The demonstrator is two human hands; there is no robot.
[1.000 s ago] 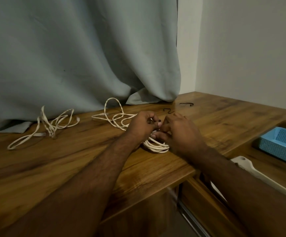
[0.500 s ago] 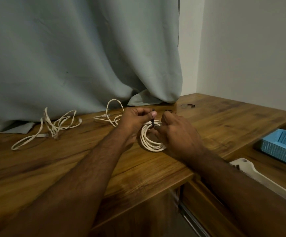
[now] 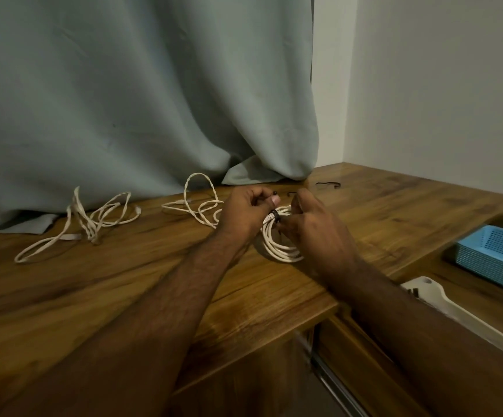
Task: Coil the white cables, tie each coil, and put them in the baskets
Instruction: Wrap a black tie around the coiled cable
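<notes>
A: Are we seeing any writing or labels here?

B: We are finding none that we can read; the cables and baskets are showing no print at this size.

A: Then the fingers. What are we seeing on the left hand (image 3: 245, 213)?

B: Its fingers are curling in, and the thumb and forefinger are pinching the upper end of a black tie (image 3: 275, 218) that is wrapping round the top of the white coil (image 3: 280, 240).

A: And the right hand (image 3: 313, 225)?

B: Its fingers are bending down onto the same spot, the tips closing on the tie's lower end against the coil. The coil is resting on the wooden table (image 3: 394, 218), between the two hands.

A: Where are the other cables lying?

B: We are seeing one loose cable (image 3: 197, 203) just behind the left hand and another loose tangle (image 3: 93, 219) well off to the left, both near the grey curtain (image 3: 142, 94). A spare black tie (image 3: 328, 184) is lying further back. The blue basket (image 3: 497, 251) and the white basket (image 3: 455, 308) are sitting lower down on the right.
</notes>
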